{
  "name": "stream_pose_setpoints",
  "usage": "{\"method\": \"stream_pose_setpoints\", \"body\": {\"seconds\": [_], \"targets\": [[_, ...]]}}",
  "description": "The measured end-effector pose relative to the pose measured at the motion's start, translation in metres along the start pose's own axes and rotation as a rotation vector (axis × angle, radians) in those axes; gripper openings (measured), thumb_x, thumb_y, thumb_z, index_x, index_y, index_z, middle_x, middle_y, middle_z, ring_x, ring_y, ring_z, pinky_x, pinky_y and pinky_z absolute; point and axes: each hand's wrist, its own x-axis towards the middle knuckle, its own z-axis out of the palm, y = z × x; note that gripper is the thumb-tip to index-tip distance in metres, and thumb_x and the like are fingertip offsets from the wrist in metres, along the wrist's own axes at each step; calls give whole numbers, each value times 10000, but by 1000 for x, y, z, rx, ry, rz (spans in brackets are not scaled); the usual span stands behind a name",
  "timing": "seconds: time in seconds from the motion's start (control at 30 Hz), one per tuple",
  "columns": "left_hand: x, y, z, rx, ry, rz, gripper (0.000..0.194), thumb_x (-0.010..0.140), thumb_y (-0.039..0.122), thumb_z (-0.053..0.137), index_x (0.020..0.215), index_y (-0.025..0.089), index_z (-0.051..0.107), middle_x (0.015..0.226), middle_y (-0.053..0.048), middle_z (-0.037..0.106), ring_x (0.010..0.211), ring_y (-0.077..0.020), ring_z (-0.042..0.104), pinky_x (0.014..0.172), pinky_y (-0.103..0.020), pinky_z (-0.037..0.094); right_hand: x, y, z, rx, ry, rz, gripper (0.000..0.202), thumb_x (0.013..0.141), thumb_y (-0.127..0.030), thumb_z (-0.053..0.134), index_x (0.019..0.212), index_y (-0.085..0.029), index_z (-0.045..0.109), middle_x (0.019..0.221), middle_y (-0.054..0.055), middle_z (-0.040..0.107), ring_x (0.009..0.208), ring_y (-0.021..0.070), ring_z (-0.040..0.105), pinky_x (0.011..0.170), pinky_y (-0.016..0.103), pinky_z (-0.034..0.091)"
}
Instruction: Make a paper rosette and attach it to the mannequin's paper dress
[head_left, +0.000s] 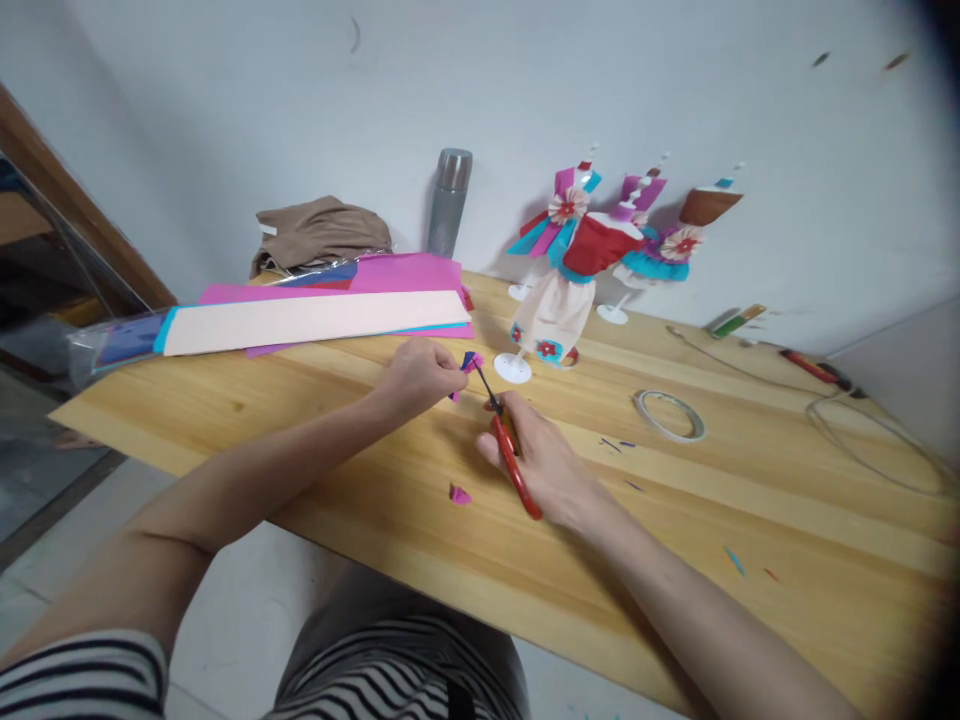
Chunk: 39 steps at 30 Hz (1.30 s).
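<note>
Beyond a crumpled magenta scrap (460, 495) on the pale wooden surface (382, 500), a red-handled metal tool (514, 468) is gripped by the right hand (544, 455), its tip at a small pink-and-blue piece (471, 361) pinched by the left hand (421, 380) near a round white base (513, 370).

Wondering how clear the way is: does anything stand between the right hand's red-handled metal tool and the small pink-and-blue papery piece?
Nothing visible: the tool has its tip right at the piece, pinched in the left hand.
</note>
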Motion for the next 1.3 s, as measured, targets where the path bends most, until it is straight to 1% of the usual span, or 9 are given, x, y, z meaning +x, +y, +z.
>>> {"method": "stream_pose_setpoints", "body": {"seconds": [0.2, 0.37, 0.47, 0.57, 0.63, 0.8, 1.0, 1.17, 1.3], "targets": [[0, 1, -1, 27, 88, 59, 224, 679, 176, 621, 459, 132, 619, 390, 52, 400, 453, -66, 346, 510, -243, 250, 1, 0, 2, -6, 6, -5, 403, 820, -540, 508, 1025, -193, 512, 866, 80, 615, 797, 256, 593, 739, 370, 434], [-1, 2, 0, 74, 77, 91, 227, 681, 179, 616, 459, 137, 594, 407, 43, 412, 465, -76, 358, 521, -253, 251, 1, -1, 3, -1, 23, -12, 388, 820, -520, 511, 1025, -190, 512, 850, 76, 612, 776, 250, 592, 720, 363, 437], [-3, 1, 4, 151, 78, 171, 261, 686, 175, 605, 440, 154, 519, 422, 45, 373, 477, -83, 323, 527, -272, 220, 3, -1, 4, -1, 53, -36, 362, 822, -506, 520, 1006, -194, 518, 834, 71, 609, 754, 241, 587, 697, 352, 437], [-4, -2, 7, 247, 126, 242, 330, 684, 160, 593, 426, 168, 388, 451, 50, 295, 499, -88, 251, 540, -288, 188, 4, 0, 5, 2, 83, -57, 322, 825, -489, 533, 973, -204, 526, 823, 64, 617, 719, 223, 575, 672, 338, 432], [-3, -3, 8, 308, 151, 255, 351, 686, 159, 594, 438, 173, 346, 474, 47, 284, 514, -95, 234, 550, -296, 184, 4, 0, 5, 4, 82, -55, 325, 825, -494, 528, 971, -203, 526, 804, 57, 610, 709, 219, 572, 670, 337, 430], [-3, -5, 8, 394, 150, 255, 293, 698, 191, 609, 470, 172, 425, 511, 28, 381, 534, -104, 278, 555, -294, 191, 2, -3, 1, 3, 49, -12, 348, 809, -536, 507, 936, -212, 504, 755, 38, 577, 691, 225, 561, 676, 348, 417], [-5, -4, 8, 407, 137, 232, 244, 704, 212, 604, 494, 161, 489, 529, 15, 434, 551, -103, 282, 548, -286, 190, 2, -1, 0, 19, 45, -22, 322, 813, -533, 517, 897, -224, 484, 747, 43, 613, 673, 220, 567, 656, 336, 411], [-6, -4, 7, 437, 135, 233, 229, 702, 204, 592, 503, 162, 488, 532, 12, 439, 548, -104, 291, 543, -280, 200, 1, 0, 1, 32, 66, -49, 255, 821, -489, 500, 858, -239, 465, 627, -12, 556, 552, 168, 471, 576, 293, 369], [-4, -4, 7, 479, 149, 265, 221, 694, 187, 572, 502, 163, 465, 537, 6, 444, 544, -103, 287, 539, -282, 191, 0, 1, 1, 36, 81, -67, 238, 832, -472, 494, 790, -246, 433, 602, -19, 532, 531, 147, 424, 557, 276, 350]]}}
